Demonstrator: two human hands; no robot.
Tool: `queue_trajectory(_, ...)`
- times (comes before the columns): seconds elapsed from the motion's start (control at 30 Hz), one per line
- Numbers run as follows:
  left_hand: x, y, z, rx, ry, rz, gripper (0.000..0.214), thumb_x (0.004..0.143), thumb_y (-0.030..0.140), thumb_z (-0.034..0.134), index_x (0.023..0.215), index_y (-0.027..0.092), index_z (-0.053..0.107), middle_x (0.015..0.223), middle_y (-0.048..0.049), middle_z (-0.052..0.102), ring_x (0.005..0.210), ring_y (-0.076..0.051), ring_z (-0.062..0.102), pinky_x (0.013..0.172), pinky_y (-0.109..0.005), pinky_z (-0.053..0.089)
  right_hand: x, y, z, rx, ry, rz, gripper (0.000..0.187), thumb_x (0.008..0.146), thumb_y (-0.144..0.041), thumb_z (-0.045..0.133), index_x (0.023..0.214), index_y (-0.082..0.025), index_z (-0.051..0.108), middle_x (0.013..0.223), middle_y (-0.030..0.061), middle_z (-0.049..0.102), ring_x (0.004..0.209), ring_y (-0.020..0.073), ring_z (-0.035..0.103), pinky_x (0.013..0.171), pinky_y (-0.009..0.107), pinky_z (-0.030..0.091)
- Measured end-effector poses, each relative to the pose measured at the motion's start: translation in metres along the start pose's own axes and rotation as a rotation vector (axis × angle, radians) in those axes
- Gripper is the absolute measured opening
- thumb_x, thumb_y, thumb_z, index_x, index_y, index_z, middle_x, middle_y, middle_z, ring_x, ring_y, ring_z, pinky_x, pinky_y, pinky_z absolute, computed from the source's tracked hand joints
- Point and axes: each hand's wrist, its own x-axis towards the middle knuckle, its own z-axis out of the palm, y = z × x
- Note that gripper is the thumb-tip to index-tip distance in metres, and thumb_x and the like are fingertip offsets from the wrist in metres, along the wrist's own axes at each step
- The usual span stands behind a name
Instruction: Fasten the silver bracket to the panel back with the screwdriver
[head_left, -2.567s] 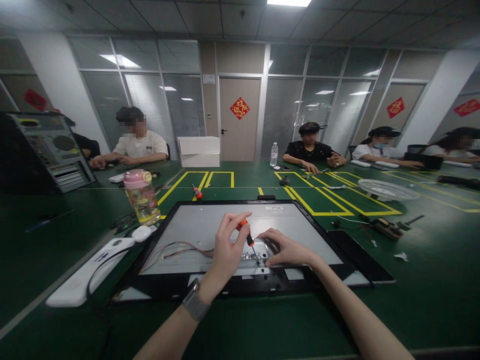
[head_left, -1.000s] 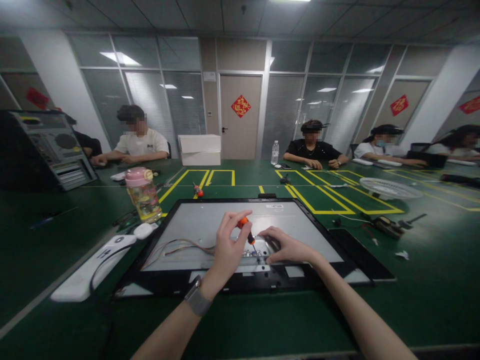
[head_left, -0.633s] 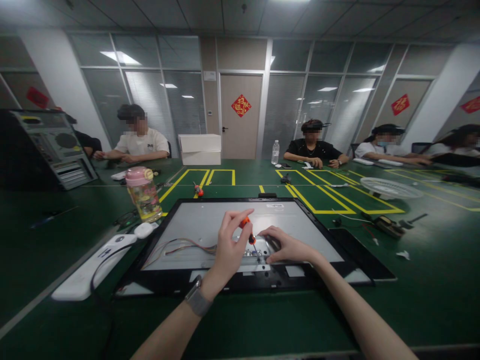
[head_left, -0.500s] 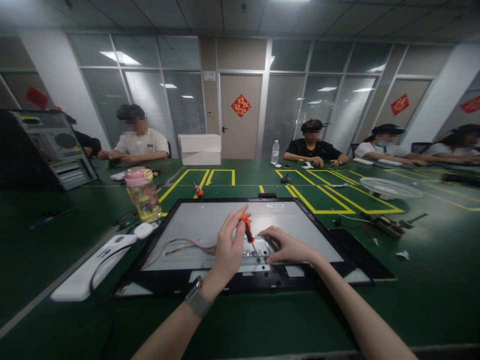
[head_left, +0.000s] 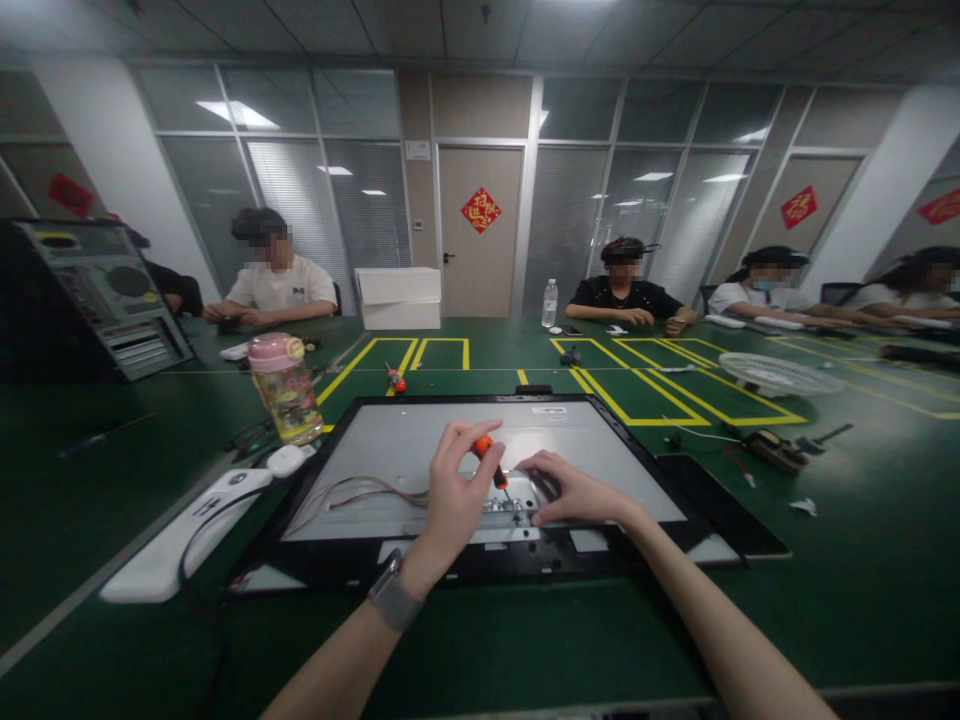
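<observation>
Pinching the slanted screwdriver (head_left: pixel 498 477) over the panel (head_left: pixel 390 440), the left hand (head_left: pixel 457 485) has its grip closed; the right hand (head_left: pixel 576 497) has a half-curled grip at the metal plate (head_left: pixel 526 491), any hold unclear. Off-axis pressure could make the tip slip, jabbing that hand.

One left hand (head_left: pixel 455 490) and one right hand (head_left: pixel 579 497) make two bare hands. With these go one watch (head_left: pixel 395 597), one gripped screwdriver (head_left: pixel 485 447) and one large black-framed panel (head_left: pixel 382 440). The one tabletop (head_left: pixel 495 645) carries one pink-lidded bottle (head_left: pixel 286 405) and one clear water bottle (head_left: pixel 550 305), two bottles in all, along with one computer tower (head_left: pixel 97 305) and one openwork white dish (head_left: pixel 780 373). At least three long white blocks (head_left: pixel 184 535) are visible. Other people (head_left: pixel 281 287) number five, and red signs (head_left: pixel 481 211) four. The white boxes (head_left: pixel 399 300) are either one or two; which is unclear.
</observation>
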Motion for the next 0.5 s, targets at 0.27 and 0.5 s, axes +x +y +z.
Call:
queue_trajectory(0.27, -0.0001, 0.0015, 0.0006, -0.101, -0.054, -0.081, 0.032, 0.095, 0.025, 0.046, 0.125, 0.022, 0.058, 0.108, -0.0065, 0.062, 0.093, -0.016, 0.060, 0.084, -0.030, 0.048, -0.0002, 0.0027, 0.0006, 0.006, 0.005, -0.020, 0.077, 0.062, -0.046, 0.082, 0.128, -0.021, 0.053, 0.125, 0.0081, 0.047, 0.117, 0.0284, 0.045, 0.105, 0.041, 0.035)
queue_trajectory(0.5, -0.0008, -0.0001, -0.0001, -0.053, -0.046, -0.049, 0.032, 0.096, 0.026, 0.043, 0.124, 0.024, 0.059, 0.104, -0.0056, 0.060, 0.093, -0.016, 0.059, 0.084, -0.031, 0.048, -0.0017, -0.0038, -0.0011, 0.001, -0.003, 0.006, 0.075, 0.062, -0.046, 0.081, 0.127, -0.022, 0.053, 0.122, 0.0077, 0.048, 0.116, 0.0283, 0.046, 0.103, 0.041, 0.037)
